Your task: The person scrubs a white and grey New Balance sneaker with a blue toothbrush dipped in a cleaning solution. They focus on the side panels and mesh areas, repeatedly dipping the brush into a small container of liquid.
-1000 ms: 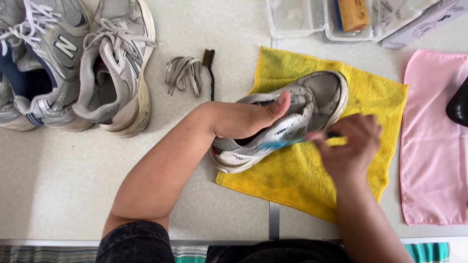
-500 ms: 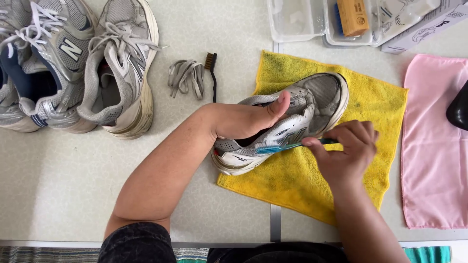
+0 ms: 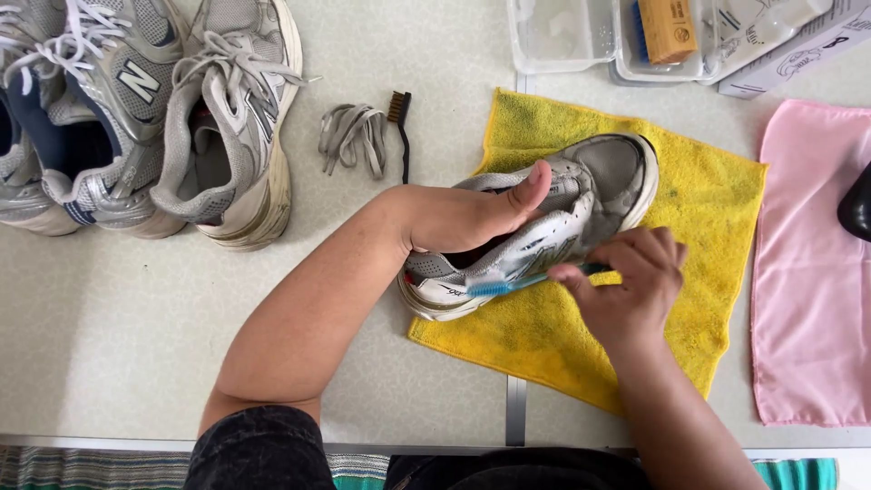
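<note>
Since a second ago, the blue toothbrush (image 3: 508, 285) has been drawn leftward along the sneaker's side, its bristles now near the heel end. It is pinched in the closed right hand (image 3: 629, 287). The white-and-grey sneaker (image 3: 553, 227) is lying on the yellow towel (image 3: 699, 218), clasped by the left hand (image 3: 467, 216), thumb laid over its collar. Loose laces (image 3: 352, 136) are seen beside a small wire brush (image 3: 401, 127).

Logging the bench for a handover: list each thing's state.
Sneaker: on its side on the yellow towel, unlaced.
Left hand: gripping sneaker.
Right hand: holding blue toothbrush, bristles on sneaker's side.
Loose laces: bundled on table.
Pink cloth: flat.
</note>
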